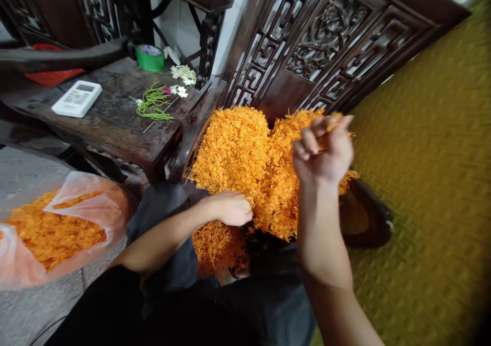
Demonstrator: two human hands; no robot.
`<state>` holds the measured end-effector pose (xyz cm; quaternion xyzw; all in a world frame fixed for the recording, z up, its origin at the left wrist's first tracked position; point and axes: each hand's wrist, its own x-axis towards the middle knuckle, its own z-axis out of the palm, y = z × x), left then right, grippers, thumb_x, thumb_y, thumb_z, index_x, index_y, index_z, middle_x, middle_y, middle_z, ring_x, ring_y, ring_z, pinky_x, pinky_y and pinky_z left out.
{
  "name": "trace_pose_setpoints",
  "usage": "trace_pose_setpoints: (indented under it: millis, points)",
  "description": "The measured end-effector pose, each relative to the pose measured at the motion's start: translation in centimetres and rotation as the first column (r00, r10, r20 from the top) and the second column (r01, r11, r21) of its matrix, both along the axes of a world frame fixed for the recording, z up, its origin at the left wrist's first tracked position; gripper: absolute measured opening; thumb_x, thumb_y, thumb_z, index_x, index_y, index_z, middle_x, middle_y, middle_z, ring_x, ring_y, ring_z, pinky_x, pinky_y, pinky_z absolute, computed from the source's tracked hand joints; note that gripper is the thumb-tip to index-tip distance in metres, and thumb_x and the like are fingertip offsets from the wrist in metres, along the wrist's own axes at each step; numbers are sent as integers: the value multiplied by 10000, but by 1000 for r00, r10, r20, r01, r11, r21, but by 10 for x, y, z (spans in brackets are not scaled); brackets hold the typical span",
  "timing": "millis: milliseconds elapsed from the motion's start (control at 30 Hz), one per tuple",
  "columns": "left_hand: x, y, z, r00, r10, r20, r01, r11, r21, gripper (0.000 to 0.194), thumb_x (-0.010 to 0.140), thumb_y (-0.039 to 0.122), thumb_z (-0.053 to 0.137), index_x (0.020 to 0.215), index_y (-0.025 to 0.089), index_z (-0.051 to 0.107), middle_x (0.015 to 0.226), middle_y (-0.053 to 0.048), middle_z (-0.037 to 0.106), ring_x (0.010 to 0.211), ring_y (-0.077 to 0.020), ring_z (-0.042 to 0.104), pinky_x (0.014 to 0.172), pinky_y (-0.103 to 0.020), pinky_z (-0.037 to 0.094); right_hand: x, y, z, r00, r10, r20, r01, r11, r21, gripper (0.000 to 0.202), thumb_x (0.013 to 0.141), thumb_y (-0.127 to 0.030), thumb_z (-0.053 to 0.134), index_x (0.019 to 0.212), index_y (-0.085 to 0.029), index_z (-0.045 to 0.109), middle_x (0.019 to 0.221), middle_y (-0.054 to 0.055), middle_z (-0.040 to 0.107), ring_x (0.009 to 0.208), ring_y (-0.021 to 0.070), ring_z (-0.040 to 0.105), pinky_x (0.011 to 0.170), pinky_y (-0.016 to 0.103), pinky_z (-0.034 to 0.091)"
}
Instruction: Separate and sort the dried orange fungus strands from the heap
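A translucent plastic bag (90, 182) holds loose orange shreds (57, 228); feathery orange heaps (238, 149) lie beside the curled left hand (233, 209) and half-closed right hand (324, 149).

Small orange flowers (238, 146) lie in 2 touching heaps near carved panel (282, 87).

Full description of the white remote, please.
The white remote looks like plastic: a slim, rounded rectangle with a greyish display near its far end and small buttons below, a few tinted; labels are too small to read. It appears intact. It lies flat, face up and at a slant, on the dark wooden surface, left of the green stems. Only that surface touches it.
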<state>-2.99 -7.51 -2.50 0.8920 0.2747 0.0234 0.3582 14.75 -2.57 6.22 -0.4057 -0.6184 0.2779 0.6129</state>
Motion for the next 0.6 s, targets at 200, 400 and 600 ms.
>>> trace_pose_setpoints:
  millis: [200,400,600]
  points:
    - [16,-8,-7,842,-361,402,533,430,-729,511,1002,385,448,643,195,758,457,-31,549,450,-153,459,503,-296,406,-6,110,-4,846,-255,468,198,965,170,539,1028,-647,354,1252,-212,582,1213,154,677,888,202,666,708,367,518]
    - [41,-34,-32,811,-477,338,557,455,-695,364,968,325,520,769,226,809,839,-31,783,873,-211,737,896,-326,556,-21,171,-59,282,-212,936,293,948,126,749,986,-654,435,1471,-87,507,1397,266,546,1283,403,537,1061,575,435]
    - [36,-69,-66,963,-127,-237,78,976,-205,39,631,123,793,649,158,788,922,-226,796,971,-423,746,925,-577,552,-39,185,-98,48,-23,999,207,978,12,862,1049,-575,307,1662,-6,99,1639,275,350,1568,448,192,1245,704,63]
